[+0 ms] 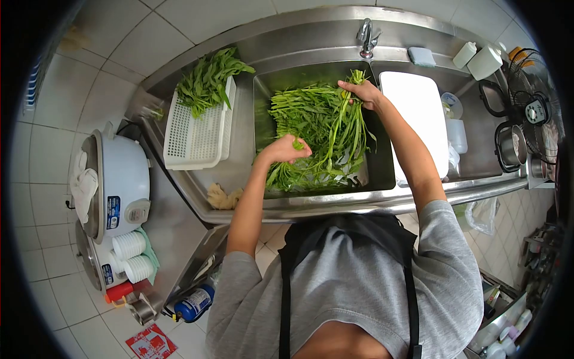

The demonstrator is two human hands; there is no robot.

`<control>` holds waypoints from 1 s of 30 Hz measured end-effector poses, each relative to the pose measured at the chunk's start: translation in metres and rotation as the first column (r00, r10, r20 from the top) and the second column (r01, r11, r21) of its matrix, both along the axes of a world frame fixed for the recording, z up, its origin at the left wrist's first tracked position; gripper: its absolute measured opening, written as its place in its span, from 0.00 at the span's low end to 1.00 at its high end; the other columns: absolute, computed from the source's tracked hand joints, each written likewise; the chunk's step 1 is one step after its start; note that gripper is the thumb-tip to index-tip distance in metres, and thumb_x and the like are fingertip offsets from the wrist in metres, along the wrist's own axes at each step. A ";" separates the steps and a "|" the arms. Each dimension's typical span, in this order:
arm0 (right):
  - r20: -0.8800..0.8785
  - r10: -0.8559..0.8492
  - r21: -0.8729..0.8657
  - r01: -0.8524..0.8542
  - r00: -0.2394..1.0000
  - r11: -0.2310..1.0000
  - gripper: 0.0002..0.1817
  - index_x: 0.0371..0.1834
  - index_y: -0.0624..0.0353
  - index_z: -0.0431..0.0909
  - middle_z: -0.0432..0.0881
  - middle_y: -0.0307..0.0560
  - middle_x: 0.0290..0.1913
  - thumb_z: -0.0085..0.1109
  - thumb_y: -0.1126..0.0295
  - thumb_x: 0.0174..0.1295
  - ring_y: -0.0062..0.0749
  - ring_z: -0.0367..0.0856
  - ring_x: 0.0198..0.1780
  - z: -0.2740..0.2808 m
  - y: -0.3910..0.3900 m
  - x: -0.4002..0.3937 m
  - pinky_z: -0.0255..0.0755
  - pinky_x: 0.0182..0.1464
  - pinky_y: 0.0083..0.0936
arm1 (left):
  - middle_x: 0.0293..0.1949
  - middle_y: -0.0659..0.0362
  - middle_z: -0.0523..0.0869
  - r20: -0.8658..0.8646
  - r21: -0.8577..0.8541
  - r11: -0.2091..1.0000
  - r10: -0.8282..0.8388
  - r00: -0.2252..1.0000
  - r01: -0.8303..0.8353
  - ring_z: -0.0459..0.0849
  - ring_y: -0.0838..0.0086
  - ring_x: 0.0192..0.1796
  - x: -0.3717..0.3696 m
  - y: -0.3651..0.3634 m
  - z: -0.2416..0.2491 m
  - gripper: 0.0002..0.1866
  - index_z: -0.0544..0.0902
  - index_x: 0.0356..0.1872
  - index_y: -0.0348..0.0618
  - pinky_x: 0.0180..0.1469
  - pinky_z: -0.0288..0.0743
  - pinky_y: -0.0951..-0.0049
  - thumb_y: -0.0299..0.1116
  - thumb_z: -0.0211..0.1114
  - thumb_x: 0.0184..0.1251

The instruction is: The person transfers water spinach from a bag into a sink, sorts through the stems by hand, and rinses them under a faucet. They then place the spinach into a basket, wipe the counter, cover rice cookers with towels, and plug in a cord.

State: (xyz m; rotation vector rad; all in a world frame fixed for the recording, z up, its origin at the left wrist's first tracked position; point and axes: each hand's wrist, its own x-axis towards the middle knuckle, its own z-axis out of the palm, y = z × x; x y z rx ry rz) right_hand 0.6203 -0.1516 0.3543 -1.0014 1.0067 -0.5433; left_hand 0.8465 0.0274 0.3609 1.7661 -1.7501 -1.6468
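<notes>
Long-stemmed leafy greens (pixel 311 113), which look like water spinach, fill the steel sink basin (pixel 263 90). My right hand (pixel 362 93) is closed around a bunch of these stems near the basin's back right corner; the bunch's leafy ends hang down into the pile. Over the front left of the pile, my left hand (pixel 287 149) is curled shut, with a short piece of green stem showing at its fingers. More leafy greens (pixel 209 81) lie over the back of a white perforated basket (pixel 194 140) left of the basin.
A white board (pixel 415 119) covers part of the sink's right side. The faucet (pixel 366 39) stands behind the basin. A pale cloth (pixel 223 196) lies at the front left edge. At the far right are a fan (pixel 534 112) and a pot (pixel 511 145); a large cooker (pixel 122 179) stands left.
</notes>
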 end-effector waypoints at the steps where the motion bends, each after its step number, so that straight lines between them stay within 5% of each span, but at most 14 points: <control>1: 0.002 0.005 0.002 -0.005 1.000 1.000 0.14 0.27 0.60 0.72 0.74 0.40 0.24 0.65 0.62 0.53 0.22 0.69 0.18 0.002 0.000 -0.001 0.67 0.18 0.19 | 0.20 0.60 0.80 -0.007 0.003 1.000 -0.013 1.000 0.013 0.72 0.81 0.16 0.001 0.000 0.000 0.14 0.83 0.34 0.44 0.22 0.70 0.76 0.43 0.66 0.54; 7: -0.046 -0.060 0.032 0.061 0.997 0.998 0.15 0.28 0.61 0.72 0.74 0.40 0.26 0.67 0.62 0.51 0.22 0.69 0.19 0.005 -0.001 -0.003 0.66 0.17 0.17 | 0.19 0.63 0.78 0.071 0.115 0.989 -0.105 0.992 0.096 0.70 0.83 0.15 -0.016 0.004 0.024 0.16 0.83 0.36 0.41 0.21 0.67 0.79 0.43 0.66 0.56; 10: -0.043 -0.084 0.038 0.086 0.996 0.996 0.15 0.29 0.62 0.72 0.74 0.41 0.27 0.67 0.62 0.51 0.22 0.69 0.19 0.003 -0.002 -0.002 0.66 0.17 0.16 | 0.19 0.62 0.77 -0.030 0.075 0.992 -0.101 0.994 0.103 0.70 0.82 0.15 -0.022 0.003 0.011 0.16 0.83 0.35 0.41 0.21 0.67 0.78 0.44 0.66 0.55; 19: -0.038 -0.125 0.079 0.128 0.991 0.989 0.18 0.31 0.66 0.72 0.74 0.44 0.31 0.68 0.63 0.50 0.22 0.69 0.19 -0.005 -0.011 -0.005 0.67 0.16 0.16 | 0.22 0.61 0.77 0.100 0.026 0.995 -0.101 0.990 0.099 0.70 0.81 0.16 -0.027 -0.003 0.006 0.17 0.82 0.33 0.42 0.22 0.67 0.76 0.46 0.67 0.54; 30: -0.039 -0.162 0.100 0.165 0.986 0.981 0.20 0.31 0.69 0.72 0.75 0.46 0.30 0.68 0.63 0.49 0.25 0.71 0.21 -0.015 -0.014 -0.007 0.68 0.17 0.17 | 0.15 0.66 0.73 -0.014 0.000 1.000 0.026 1.000 -0.026 0.70 0.82 0.16 -0.035 -0.001 0.014 0.18 0.82 0.38 0.43 0.21 0.65 0.77 0.47 0.63 0.58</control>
